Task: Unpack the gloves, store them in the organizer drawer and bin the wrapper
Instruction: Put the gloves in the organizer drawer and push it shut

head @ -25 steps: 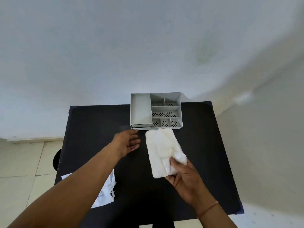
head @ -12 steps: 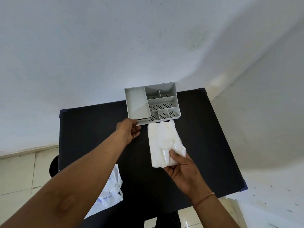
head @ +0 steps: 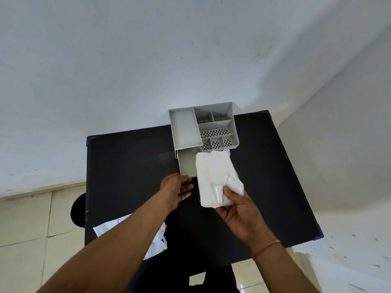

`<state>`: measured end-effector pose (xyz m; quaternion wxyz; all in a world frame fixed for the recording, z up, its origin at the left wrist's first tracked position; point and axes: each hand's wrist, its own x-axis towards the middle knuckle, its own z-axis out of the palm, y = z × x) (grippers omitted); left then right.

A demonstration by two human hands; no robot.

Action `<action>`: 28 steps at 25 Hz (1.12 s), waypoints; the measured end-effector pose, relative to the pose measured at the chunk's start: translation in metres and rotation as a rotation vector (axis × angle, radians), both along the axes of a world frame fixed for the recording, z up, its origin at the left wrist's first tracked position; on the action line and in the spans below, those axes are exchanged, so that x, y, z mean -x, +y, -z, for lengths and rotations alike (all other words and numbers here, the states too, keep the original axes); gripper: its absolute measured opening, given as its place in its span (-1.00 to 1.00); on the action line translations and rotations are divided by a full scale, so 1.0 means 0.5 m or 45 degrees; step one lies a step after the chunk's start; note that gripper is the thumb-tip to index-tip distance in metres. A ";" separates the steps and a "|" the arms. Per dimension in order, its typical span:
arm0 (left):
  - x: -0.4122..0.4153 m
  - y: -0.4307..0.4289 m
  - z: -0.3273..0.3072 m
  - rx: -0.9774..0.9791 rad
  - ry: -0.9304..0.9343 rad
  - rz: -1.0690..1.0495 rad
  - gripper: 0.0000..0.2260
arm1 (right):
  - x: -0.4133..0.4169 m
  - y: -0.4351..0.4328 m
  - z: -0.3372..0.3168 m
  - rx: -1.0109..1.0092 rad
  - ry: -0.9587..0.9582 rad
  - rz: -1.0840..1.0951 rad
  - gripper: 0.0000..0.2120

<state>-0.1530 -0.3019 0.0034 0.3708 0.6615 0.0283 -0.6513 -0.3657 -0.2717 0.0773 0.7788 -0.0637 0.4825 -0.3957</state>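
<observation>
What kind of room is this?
Probably a plain room at home or a small workroom: a black table against a bare white wall, a tiled floor and a grey organizer.

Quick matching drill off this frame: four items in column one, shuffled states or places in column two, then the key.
1. drawer
2. gloves
3. wrapper
4. left hand

A. held in the right hand
B. pulled out of the organizer
C. at the drawer's front edge
D. lying on the table under the left forearm

Pairs: 1-B, 2-A, 3-D, 4-C
</observation>
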 end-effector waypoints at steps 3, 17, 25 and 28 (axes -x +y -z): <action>-0.004 0.010 -0.001 0.017 0.028 0.021 -0.67 | -0.011 0.003 0.001 -0.003 0.010 0.007 -0.54; -0.050 0.059 -0.013 0.020 -0.007 0.061 -0.76 | -0.060 -0.038 0.019 -0.090 0.005 -0.028 -0.47; -0.035 0.025 -0.076 0.245 -0.088 0.324 -0.73 | -0.110 -0.100 0.060 -0.138 0.442 -0.369 -0.77; -0.034 0.017 -0.084 0.190 -0.129 0.270 -0.73 | -0.106 -0.114 0.073 -0.117 0.625 -0.532 -0.81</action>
